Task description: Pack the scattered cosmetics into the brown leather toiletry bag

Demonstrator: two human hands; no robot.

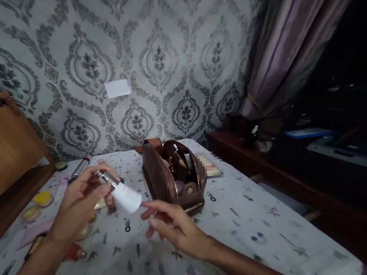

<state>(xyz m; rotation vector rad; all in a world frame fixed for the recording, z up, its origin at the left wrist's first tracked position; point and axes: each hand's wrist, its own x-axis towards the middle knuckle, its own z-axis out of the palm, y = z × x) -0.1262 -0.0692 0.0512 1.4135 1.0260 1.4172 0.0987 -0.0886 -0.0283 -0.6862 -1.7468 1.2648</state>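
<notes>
Papered behind the cloth-covered table (253,222) in pale grey damask, with darker scrolls and leafy medallions across the wall (159,60). Fixed flat on that paper, above the table's far edge: a white rectangle (117,88). To the table's left, a brown wooden panel (3,140) above a darker wooden ledge (12,209). Spread over the tabletop, white cloth printed with small leaves and sprigs. Beyond the table's far right corner, a mauve curtain (279,47), gathered by a band (254,101). Along the table's right side, a dark red wooden ledge (238,155). Dimly lit around the table, fading nearly to black at far right, too dark for detail.
</notes>
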